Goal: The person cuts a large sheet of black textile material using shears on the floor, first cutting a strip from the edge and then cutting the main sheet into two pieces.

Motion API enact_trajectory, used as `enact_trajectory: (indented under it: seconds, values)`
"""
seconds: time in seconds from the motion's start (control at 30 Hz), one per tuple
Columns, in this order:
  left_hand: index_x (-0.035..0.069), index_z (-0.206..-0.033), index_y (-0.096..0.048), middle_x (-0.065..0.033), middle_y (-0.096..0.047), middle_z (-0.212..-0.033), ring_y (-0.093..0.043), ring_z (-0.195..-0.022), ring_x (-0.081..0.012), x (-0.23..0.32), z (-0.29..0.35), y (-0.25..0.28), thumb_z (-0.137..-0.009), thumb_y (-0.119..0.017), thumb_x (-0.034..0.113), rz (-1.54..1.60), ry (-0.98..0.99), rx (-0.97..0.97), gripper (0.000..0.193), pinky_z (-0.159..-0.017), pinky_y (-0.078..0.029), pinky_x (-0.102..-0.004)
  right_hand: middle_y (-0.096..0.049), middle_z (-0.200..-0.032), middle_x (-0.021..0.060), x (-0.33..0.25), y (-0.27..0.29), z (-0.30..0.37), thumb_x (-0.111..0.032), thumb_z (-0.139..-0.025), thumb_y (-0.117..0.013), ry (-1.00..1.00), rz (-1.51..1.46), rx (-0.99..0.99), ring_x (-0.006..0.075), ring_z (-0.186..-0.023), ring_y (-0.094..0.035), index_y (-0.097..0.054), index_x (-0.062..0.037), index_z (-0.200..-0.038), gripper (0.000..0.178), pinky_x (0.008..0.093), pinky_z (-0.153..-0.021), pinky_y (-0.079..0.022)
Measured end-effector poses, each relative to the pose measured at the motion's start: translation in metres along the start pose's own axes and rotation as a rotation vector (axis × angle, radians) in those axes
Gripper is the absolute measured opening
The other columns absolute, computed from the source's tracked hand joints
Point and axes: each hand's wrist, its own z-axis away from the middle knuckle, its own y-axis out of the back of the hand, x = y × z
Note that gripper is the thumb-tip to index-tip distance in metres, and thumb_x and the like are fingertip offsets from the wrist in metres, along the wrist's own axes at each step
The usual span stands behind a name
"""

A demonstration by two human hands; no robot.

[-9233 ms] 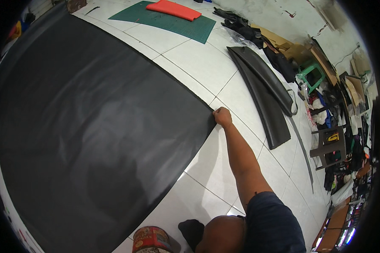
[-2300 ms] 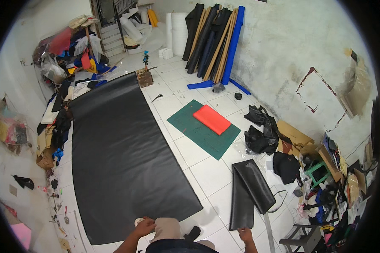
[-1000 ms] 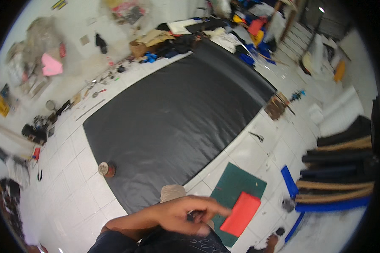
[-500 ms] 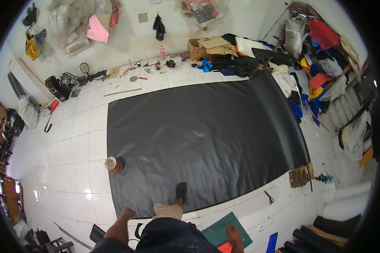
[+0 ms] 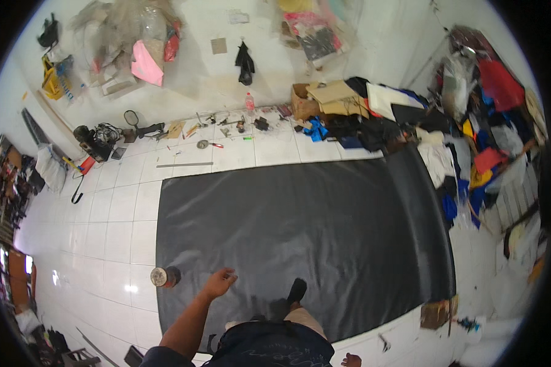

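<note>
A large black sheet of leather-like material (image 5: 288,220) lies spread on the tiled floor, its right end rising in a soft roll. My left hand (image 5: 220,282) hangs over its near left part, fingers loosely apart and nothing in them. Left of that hand, a round tin (image 5: 165,277) stands at the sheet's left edge. At the bottom of the view, right of my body, only part of my right hand (image 5: 351,360) shows; its fingers look loosely apart with nothing held. My dark-socked foot (image 5: 297,290) is on the sheet.
Scissors (image 5: 384,342) and a brown block (image 5: 436,314) lie by the sheet's near right side. Beyond the far edge are a metal ruler (image 5: 185,164), small tools and a bottle (image 5: 250,102). Heaped cloth scraps (image 5: 471,140) fill the far right corner.
My left hand has moved forward and right, over the sheet. My right hand has drawn back to the lower edge. The view has tilted up, so the green mat is out of sight.
</note>
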Motion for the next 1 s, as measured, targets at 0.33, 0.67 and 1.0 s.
enact_trajectory:
  seconds: [0.33,0.67,1.0]
  values:
    - [0.009,-0.110,-0.066,-0.0140,-0.067,-0.116,-0.061,-0.110,-0.0352,-0.139,0.033,0.006,-0.088,-0.056,0.022,-1.055,0.130,-0.489,0.028,-0.091,-0.048,-0.0477,-0.062,-0.088,0.0089,-0.455,-0.268,-0.128,-0.023,-0.095,-0.058,0.416,0.856,0.257,0.0149,-0.071,-0.060,-0.059,0.0002,-0.106,0.026,0.0324,-0.058,-0.050]
    - [0.009,-0.111,-0.061,-0.0095,-0.067,-0.102,-0.064,-0.094,-0.0284,-0.188,-0.059,0.079,-0.089,-0.056,0.021,-0.800,0.299,-0.580,0.025,-0.084,-0.050,-0.0430,-0.068,-0.095,0.0088,-0.610,-0.552,-0.165,-0.039,-0.092,-0.062,0.678,1.101,-0.032,0.0210,-0.087,-0.065,-0.063,-0.0001,-0.110,0.042,0.0351,-0.075,-0.053]
    - [-0.001,-0.123,-0.058,-0.0078,-0.063,-0.092,-0.058,-0.077,-0.0141,0.040,-0.332,0.361,-0.092,-0.058,0.025,0.421,0.426,0.561,0.041,-0.066,-0.047,-0.0292,-0.064,-0.118,0.0182,-0.620,-0.707,-0.183,-0.043,-0.090,-0.063,0.113,1.248,-0.216,0.0297,-0.107,-0.063,-0.061,-0.0010,-0.123,0.053,0.0398,-0.090,-0.050]
